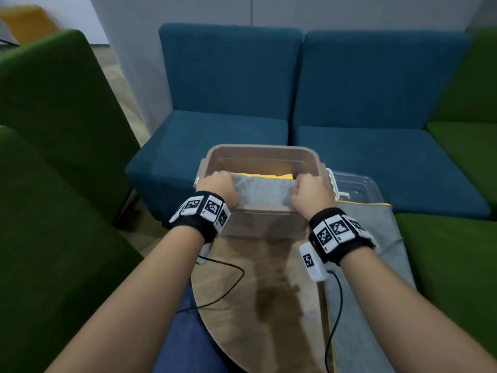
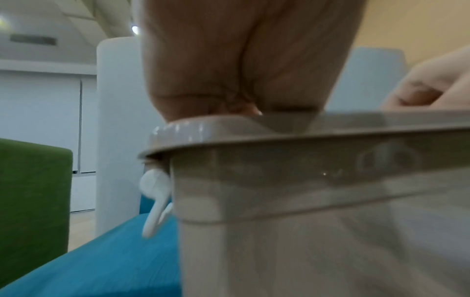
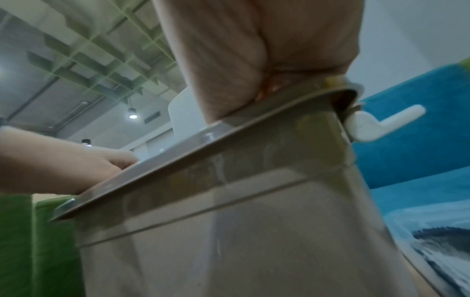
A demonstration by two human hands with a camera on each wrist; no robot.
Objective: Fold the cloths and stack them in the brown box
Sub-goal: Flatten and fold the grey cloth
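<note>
No readable brand or wording anywhere; the only markings are black-and-white square code tags on the black wrist bands (image 1: 200, 211), and a faint moulded emblem on the box wall in the left wrist view, too blurred to read.

The brown box (image 1: 258, 153) is a smooth, glossy plastic tub w/ rounded corners and a flat flared rim, standing at the far edge of the round wood-grain desk (image 1: 242, 286). White plastic latches hang at its side walls. In it lies a folded grey cloth (image 1: 265, 189), soft terry nap, its near part up against the near rim; a yellow cloth (image 1: 258, 175) shows as a ribbed strip just beyond it, lower in the box.

Left hand (image 1: 219, 188) holds the grey cloth's left end, right hand (image 1: 313, 195) its right end; each grip is closed round the fabric, fingers curled down inside the box (wrist views show only the heels of the hands pressed at the rim, so fingertips can't be seen).

Right of the box, a clear plastic lid (image 1: 355, 188) lies flat, and another grey cloth w/ a yellow edge (image 1: 371, 265) is spread over the right side of the desk. Blue fabric sofa (image 1: 295, 103) beyond, green chairs (image 1: 53, 130) on both sides. Black cables (image 1: 226, 292) trail across the desk.
</note>
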